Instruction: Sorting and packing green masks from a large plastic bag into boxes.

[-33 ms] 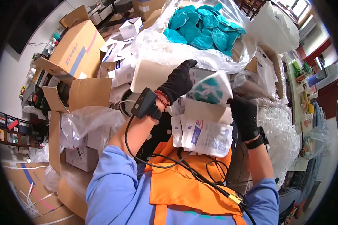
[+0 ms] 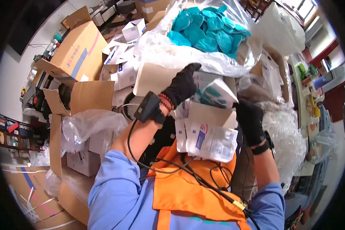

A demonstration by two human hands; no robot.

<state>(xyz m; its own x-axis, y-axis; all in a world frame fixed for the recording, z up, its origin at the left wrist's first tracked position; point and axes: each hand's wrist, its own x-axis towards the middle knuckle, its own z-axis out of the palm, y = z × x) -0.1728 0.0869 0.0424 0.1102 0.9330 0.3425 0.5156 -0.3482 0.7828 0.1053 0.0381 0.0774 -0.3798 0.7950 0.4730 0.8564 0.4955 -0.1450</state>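
Note:
Between my gloved hands is a white paper pouch (image 2: 220, 91) with a clear face. A folded teal item shows through its film. My right hand (image 2: 250, 122), in a black glove, pinches the pouch's lower right corner. Wearing a matching glove, my left hand (image 2: 181, 86) closes at the pouch's left edge with one finger reaching forward; its other fingertips are hidden. Below the pouch, several printed white pouches (image 2: 214, 141) rest at my lap, under a plain pale flap (image 2: 212, 114).
Ahead, a clear plastic bag (image 2: 161, 51) holds a heap of teal fabric pieces (image 2: 207, 28). Open cardboard boxes (image 2: 92, 96) and small white cartons (image 2: 124, 74) crowd the left. A pile of clear plastic packaging (image 2: 283, 134) lies at the right. Black cables (image 2: 203, 180) cross my orange apron.
The pouch has tilted and bent, so its clear face looks narrower and its top edge sits lower. My right hand has shifted slightly downward; my left hand has hardly moved.

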